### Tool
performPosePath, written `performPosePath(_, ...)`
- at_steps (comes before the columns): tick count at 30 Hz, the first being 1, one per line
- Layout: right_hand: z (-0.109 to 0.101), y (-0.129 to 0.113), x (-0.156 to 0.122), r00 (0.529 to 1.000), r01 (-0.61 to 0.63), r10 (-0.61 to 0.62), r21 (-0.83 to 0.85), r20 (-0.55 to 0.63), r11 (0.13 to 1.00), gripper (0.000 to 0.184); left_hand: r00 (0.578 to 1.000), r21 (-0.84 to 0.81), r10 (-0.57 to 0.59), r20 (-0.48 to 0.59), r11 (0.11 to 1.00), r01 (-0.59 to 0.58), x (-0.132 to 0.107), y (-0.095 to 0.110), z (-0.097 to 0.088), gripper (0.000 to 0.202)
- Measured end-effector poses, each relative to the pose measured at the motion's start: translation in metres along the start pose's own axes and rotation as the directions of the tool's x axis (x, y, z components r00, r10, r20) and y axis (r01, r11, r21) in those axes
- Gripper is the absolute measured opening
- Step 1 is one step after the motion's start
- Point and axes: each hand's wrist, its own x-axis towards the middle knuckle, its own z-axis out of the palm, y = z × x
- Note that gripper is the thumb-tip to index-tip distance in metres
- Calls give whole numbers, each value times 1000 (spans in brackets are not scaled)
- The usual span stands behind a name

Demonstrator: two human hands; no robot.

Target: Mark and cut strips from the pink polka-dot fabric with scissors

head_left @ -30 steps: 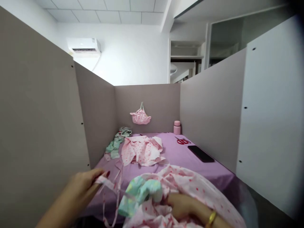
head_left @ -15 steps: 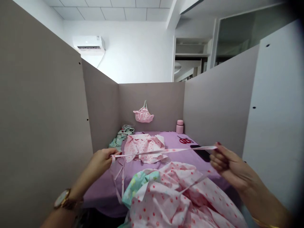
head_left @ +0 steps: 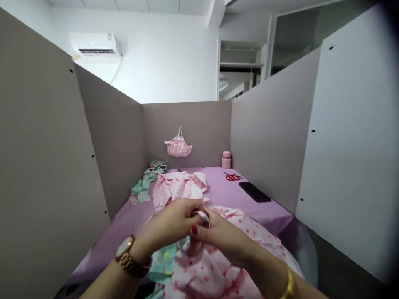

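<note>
My left hand (head_left: pixel 177 220) and my right hand (head_left: pixel 218 232) meet in front of me, both closed on a narrow pink fabric strip (head_left: pixel 203 216). A small loop of it shows between the fingers; the rest is covered by my hands. Below them lies pink fabric with red dots (head_left: pixel 212 274), bunched towards me. Green printed fabric (head_left: pixel 163 259) sticks out at its left side. Just beyond my hands, another pink dotted cloth piece (head_left: pixel 179 187) is spread on the purple tablecloth (head_left: pixel 215 189).
Red-handled scissors (head_left: pixel 233 177), a black phone (head_left: pixel 254 192) and a pink bottle (head_left: pixel 226 160) are on the right of the table. Green cloth scraps (head_left: pixel 145 182) lie at the left. A dotted pouch-like item (head_left: pixel 178 146) hangs on the back panel. Partitions (head_left: pixel 271 128) stand on both sides.
My hands were far apart with the strip stretched between them; now they have come together at the centre, with the strip gathered up. The view has shifted slightly.
</note>
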Motion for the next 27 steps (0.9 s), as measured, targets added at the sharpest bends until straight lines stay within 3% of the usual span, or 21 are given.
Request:
performPosePath(2,-10,-7,-2,996,-87,84,122,35,989,48,1000,-40,-24,-12,999,24,-5,-4,-9,23)
performPosePath(3,-29,-6,-6,993,-105,113,175,-37,979,48,998,-92,-66,-11,994,65,-11,-12,-17,29)
performPosePath(5,-84,5,-16,942,-86,117,111,-316,990,46,984,-244,-178,14,954,176,-25,-34,-28,36)
performPosePath(7,-139,19,-24,791,-169,45,-148,-610,974,39,965,-437,-260,28,865,246,-36,-55,-30,36)
performPosePath(8,-159,26,-25,731,-311,0,-334,-682,890,33,958,-535,-285,31,805,257,-38,-63,-27,35)
performPosePath(9,-169,31,-25,695,-415,-82,-491,-715,766,31,954,-626,-297,33,738,252,-39,-67,-21,36)
performPosePath(10,-170,34,-22,696,-440,-168,-599,-698,669,30,953,-703,-301,40,669,241,-37,-68,-13,37)
performPosePath(11,-160,36,-19,730,-393,-225,-665,-646,636,29,955,-766,-294,47,602,224,-34,-67,-5,37)
performPosePath(12,-142,35,-15,778,-276,-262,-686,-571,673,31,958,-816,-281,56,541,207,-31,-64,3,37)
performPosePath(13,-117,33,-10,824,-112,-272,-614,-497,781,34,962,-853,-267,61,487,189,-26,-59,11,36)
performPosePath(14,-87,30,-7,908,19,-206,-456,-365,890,40,965,-880,-253,62,442,172,-23,-55,17,34)
performPosePath(16,-30,24,-2,991,96,-103,-84,-81,992,48,972,-914,-228,58,380,144,-18,-48,24,31)
performPosePath(18,8,19,-1,984,9,-40,174,174,985,45,976,-939,-197,90,309,149,-18,-46,27,30)
performPosePath(20,18,15,-2,984,-70,16,302,178,951,41,972,-963,-182,151,196,187,-21,-49,32,26)
performPosePath(22,8,11,-3,996,-61,35,358,77,932,39,945,-952,-201,259,109,285,-26,-52,41,21)
performPosePath(23,1,9,-3,999,-34,19,370,46,929,38,926,-933,-209,315,112,343,-29,-53,48,21)
performPosePath(25,-10,4,-2,999,-2,-15,387,40,922,36,904,-877,-171,393,225,424,-36,-51,61,25)
performPosePath(27,-9,3,-2,998,-12,-15,405,63,914,36,925,-847,-48,378,386,366,-43,-43,69,34)
